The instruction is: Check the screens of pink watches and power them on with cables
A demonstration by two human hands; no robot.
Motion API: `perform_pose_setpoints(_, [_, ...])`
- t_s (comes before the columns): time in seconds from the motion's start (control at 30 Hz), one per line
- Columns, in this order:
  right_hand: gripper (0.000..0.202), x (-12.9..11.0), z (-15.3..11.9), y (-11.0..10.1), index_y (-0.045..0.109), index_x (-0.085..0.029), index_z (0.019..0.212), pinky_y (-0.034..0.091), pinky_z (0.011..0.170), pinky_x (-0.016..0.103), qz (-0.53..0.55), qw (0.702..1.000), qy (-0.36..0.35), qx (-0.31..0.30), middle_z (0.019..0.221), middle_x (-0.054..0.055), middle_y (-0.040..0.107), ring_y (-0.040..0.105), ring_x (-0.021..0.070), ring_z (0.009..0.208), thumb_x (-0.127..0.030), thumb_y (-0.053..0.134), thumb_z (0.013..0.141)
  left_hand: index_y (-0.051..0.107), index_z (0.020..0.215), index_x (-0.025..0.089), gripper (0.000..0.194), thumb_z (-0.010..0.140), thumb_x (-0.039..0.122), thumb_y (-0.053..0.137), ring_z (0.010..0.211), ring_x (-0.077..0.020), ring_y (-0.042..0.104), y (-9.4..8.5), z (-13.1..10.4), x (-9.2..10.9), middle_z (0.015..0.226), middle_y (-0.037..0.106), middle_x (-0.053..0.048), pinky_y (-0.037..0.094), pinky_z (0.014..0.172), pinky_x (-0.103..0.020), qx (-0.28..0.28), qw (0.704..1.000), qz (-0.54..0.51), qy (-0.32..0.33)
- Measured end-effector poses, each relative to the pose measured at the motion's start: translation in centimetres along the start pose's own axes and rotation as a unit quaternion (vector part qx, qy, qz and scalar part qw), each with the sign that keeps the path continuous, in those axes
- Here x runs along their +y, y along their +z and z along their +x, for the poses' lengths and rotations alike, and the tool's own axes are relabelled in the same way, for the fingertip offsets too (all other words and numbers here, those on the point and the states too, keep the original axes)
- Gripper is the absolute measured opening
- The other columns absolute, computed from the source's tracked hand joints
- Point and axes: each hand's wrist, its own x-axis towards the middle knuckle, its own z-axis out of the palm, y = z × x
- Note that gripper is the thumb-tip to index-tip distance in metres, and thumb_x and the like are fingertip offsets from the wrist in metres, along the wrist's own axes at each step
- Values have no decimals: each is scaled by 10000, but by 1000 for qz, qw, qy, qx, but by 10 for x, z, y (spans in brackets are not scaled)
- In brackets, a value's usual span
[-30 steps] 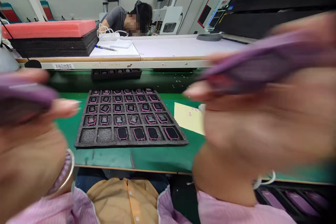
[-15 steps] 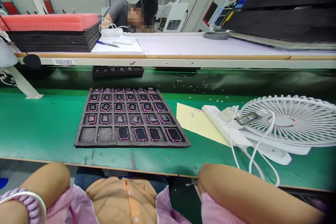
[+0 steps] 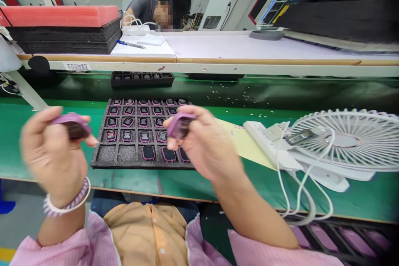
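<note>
Above a green tabletop (image 3: 12,141), the left hand (image 3: 51,156), blurred and wearing a coiled lavender bracelet (image 3: 48,208), has its grip closed around a purple-edged, dark-faced rounded device (image 3: 73,124), held near the left side of a dark grey foam tray (image 3: 106,153). The right hand (image 3: 205,141) also has its grip closed, pinching a second purple-edged rounded device (image 3: 174,126) in front of the tray's right part, hiding some of it. The tray lies flat, divided into compartments; many hold rounded-square devices with purple frames and black screens (image 3: 148,152), most showing pale text, the visible front-row ones dark. To the right, a pale yellow paper sheet (image 3: 252,149) lies beside a white plastic power strip (image 3: 264,137), near a round white fan with a ribbed guard (image 3: 343,140).
</note>
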Motion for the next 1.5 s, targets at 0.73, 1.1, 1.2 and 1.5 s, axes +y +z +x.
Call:
perform_pose_setpoints(0.73, [477, 115, 29, 25, 598, -168, 1310, 513, 985, 510, -392, 895, -22, -211, 1227, 138, 588, 612, 310, 1147, -225, 706, 849, 623, 1409, 237, 502, 931, 362, 714, 1115, -266, 560, -91, -36, -105, 1132, 654, -85, 474, 1079, -486, -454, 817, 328, -135])
perform_pose_setpoints(1.1, [479, 86, 31, 2, 577, -191, 1472, 437, 1059, 534, -574, 794, -103, -170, 1492, 206, 477, 502, 372, 1340, -379, 637, 1035, 578, 1459, 222, 509, 981, 373, 661, 1196, -309, 500, -72, -50, -90, 1261, 553, -142, 446, 1064, -500, -378, 827, 417, -3])
perform_pose_setpoints(1.2, [339, 64, 30, -37, 652, -181, 1353, 454, 986, 497, -594, 789, -104, -117, 1321, 180, 594, 578, 350, 1250, -347, 539, 1079, 700, 1280, 222, 316, 999, 356, 645, 1090, -266, 533, -38, -64, -82, 1140, 616, -104, 466, 1000, -438, -421, 834, 357, 24])
perform_pose_setpoints(1.5, [194, 72, -4, -59, 728, -107, 1067, 478, 885, 450, -731, 661, 40, -165, 1085, 176, 641, 628, 352, 1036, -287, 664, 1037, 734, 1012, 53, 432, 942, 478, 700, 1084, -374, 559, 46, -85, -73, 1082, 630, -211, 491, 897, -497, -540, 666, 515, 7])
